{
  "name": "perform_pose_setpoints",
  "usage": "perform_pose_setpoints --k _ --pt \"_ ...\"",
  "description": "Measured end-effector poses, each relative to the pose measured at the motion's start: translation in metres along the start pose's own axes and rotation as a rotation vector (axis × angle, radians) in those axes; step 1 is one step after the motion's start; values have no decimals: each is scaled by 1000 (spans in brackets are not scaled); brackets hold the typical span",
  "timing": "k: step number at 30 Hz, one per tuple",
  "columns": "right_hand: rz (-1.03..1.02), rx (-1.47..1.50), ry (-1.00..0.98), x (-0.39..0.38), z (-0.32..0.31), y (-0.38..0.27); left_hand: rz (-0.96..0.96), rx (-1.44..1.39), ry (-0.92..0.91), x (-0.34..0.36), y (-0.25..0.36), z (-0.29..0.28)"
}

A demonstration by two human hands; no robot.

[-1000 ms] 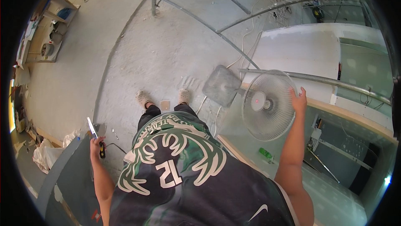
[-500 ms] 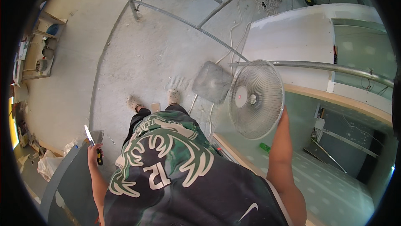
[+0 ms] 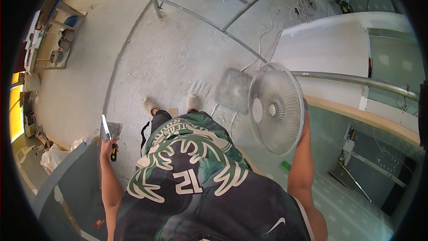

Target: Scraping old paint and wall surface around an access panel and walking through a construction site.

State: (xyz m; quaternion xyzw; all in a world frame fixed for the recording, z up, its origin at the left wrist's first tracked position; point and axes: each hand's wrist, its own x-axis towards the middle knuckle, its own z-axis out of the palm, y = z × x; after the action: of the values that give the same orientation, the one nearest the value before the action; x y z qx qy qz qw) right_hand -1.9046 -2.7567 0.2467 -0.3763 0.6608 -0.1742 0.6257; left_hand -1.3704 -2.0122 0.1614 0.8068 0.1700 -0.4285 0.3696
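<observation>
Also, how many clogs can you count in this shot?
2: the left clog and the right clog, both on the wearer's feet on the dusty floor, left of the fan. Others could be hidden.

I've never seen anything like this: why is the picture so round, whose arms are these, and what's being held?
There's no machine here, just a person working with bare hands. A wide fisheye camera worn on the head looks down, so straight edges bend near the rim. The left hand holds a hand tool with a black-and-yellow handle and a pale blade. The right hand is mostly hidden behind a fan, so its grip can't be seen. On the dusty floor are a grey, squarish slab, apparently the fan's base, and pale cables. Metal tubing crosses ahead.
</observation>
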Motion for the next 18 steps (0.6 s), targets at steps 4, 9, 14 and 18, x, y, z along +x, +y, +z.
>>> perform_pose_setpoints --k 4,9,14,18 --pt "9 -22 -19 -1 7 -3 -56 -48 -11 -6 -21 1" --pt "25 -58 -22 -2 1 -10 -87 -54 -12 -9 -31 -3" --pt "26 -105 -20 -4 -8 -24 -68 -66 -1 -10 -26 -5" --pt "20 -150 2 -14 -2 -38 -63 -94 -6 1 -23 -8"
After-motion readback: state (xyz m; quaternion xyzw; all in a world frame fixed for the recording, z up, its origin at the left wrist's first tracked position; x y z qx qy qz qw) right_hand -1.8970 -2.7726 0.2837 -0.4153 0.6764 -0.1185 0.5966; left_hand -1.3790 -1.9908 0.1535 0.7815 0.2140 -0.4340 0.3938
